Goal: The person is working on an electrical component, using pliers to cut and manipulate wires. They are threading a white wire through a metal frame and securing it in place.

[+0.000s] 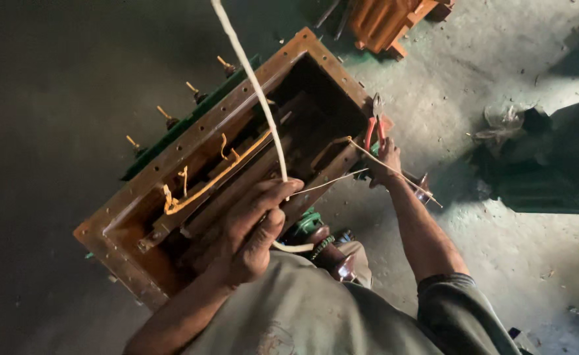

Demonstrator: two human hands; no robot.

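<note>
**Kid:** What is the person holding?

**Helper:** The left hand [253, 227] is shut tight around a long white cord [253, 82]. The cord goes up and out of the top of the picture. A short bit of it curls out under the hand, by the person's shirt.

**Kid:** And the other hand?

**Helper:** The right hand [387, 158] is closed on a pair of red-handled pliers [375, 125]. The pliers sit at the far rim of the big rusty metal box [115, 220], and their tip points up and away.

**Kid:** What is in the box?

**Helper:** The box has no lid and it is dark inside. I see brown bars and some yellowish strips [204, 184] that bend and run along the inside. A thin pale wire [394, 172] comes out near the pliers and sticks out over the rim to the right.

**Kid:** Is the job nearly done?

**Helper:** I think not. The box is open, the cord is loose in the hand and not tied to anything I can see, and the thin wire hangs free. So it looks like the middle of the work. The strips inside look put in place, but I cannot tell if they are joined up.

**Kid:** What are the pegs on the other side?

**Helper:** Small brass studs [164, 113] in a row on a green strip, along the outside of the box. No hand is near them
</note>
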